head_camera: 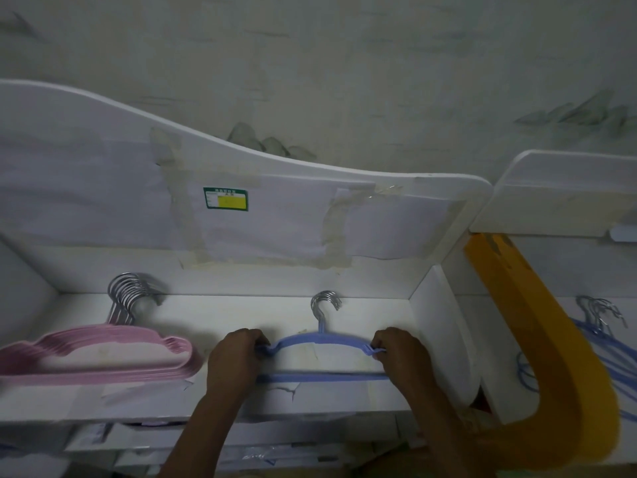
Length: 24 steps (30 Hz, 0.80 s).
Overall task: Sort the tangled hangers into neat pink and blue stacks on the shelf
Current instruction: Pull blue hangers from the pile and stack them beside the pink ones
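Both hands in close: left hand [238, 353] and right hand [400, 353], fingers curled round each end of the blue stack [320, 339] on the shelf [241, 315]. Pink stack [103, 353] looks done; blue tangle [599, 336] waits off right.

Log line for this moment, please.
left hand: grips blue stack left end | right hand: grips right end | pink stack: on shelf, left
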Each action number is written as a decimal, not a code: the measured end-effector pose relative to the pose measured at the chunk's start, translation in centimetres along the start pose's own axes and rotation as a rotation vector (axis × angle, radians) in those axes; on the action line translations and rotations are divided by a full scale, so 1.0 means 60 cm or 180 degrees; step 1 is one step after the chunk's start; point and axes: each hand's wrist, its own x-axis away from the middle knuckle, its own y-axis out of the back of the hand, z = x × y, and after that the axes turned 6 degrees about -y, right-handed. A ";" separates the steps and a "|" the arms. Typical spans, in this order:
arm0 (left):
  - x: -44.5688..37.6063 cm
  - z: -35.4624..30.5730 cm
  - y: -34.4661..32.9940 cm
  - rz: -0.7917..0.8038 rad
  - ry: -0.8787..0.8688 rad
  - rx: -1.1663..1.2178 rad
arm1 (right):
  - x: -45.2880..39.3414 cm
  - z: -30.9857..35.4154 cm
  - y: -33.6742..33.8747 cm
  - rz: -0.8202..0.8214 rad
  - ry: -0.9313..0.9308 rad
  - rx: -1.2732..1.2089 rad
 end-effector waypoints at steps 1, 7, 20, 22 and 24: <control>-0.001 0.000 0.000 0.0031 -0.0034 0.0005 | 0.003 0.002 -0.001 -0.0059 0.0015 0.0051; -0.001 0.003 0.000 0.0092 -0.0012 -0.0093 | 0.001 0.007 -0.002 -0.0104 -0.0082 0.0224; 0.006 0.010 0.009 0.0281 0.0181 0.0943 | 0.052 0.000 -0.005 -0.0312 -0.0265 -0.0857; 0.017 0.009 0.019 0.0167 0.0207 0.1195 | 0.066 -0.007 0.002 -0.0372 -0.0402 -0.1113; 0.032 0.004 0.031 -0.0100 0.0090 0.1349 | 0.080 -0.014 0.013 -0.0486 -0.0402 -0.1282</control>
